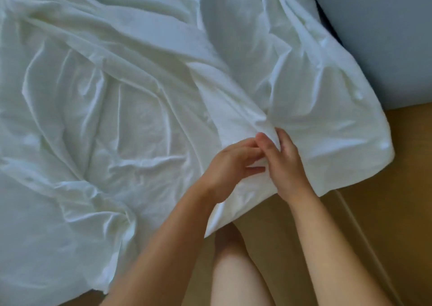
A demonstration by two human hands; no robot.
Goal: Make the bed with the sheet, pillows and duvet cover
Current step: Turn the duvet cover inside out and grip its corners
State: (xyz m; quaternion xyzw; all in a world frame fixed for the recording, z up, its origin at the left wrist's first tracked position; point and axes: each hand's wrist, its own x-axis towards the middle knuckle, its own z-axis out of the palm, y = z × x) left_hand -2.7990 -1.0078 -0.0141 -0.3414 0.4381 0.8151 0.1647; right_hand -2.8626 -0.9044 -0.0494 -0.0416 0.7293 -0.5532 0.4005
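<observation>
- A tan wooden floor (374, 189) is seen from four to six o'clock, and a grey-blue padded surface (374, 25) at one o'clock. The rest is taken up by the bed.
- The white cloth (117, 95) is spread from seven round to twelve o'clock. It is thin and faintly glossy, rucked into long soft ridges. Whether it is sheet or duvet cover cannot be told.
- At three o'clock a plumper padded corner (339, 118) is hung past the bed's edge, rounded and pillow-like.
- Dead centre, a fold of the cloth is pinched by the left hand (231, 165), fingers curled in. The same fold is gripped by the right hand (287, 163), thumb on top, and the two hands are touching.
- Risk, as judged: the smooth weave could be lost from so narrow a pinch, and the padded corner could be dragged to the floor by its own weight.
- With a hard tug, fresh creases could be set, or the wrong layer caught.
</observation>
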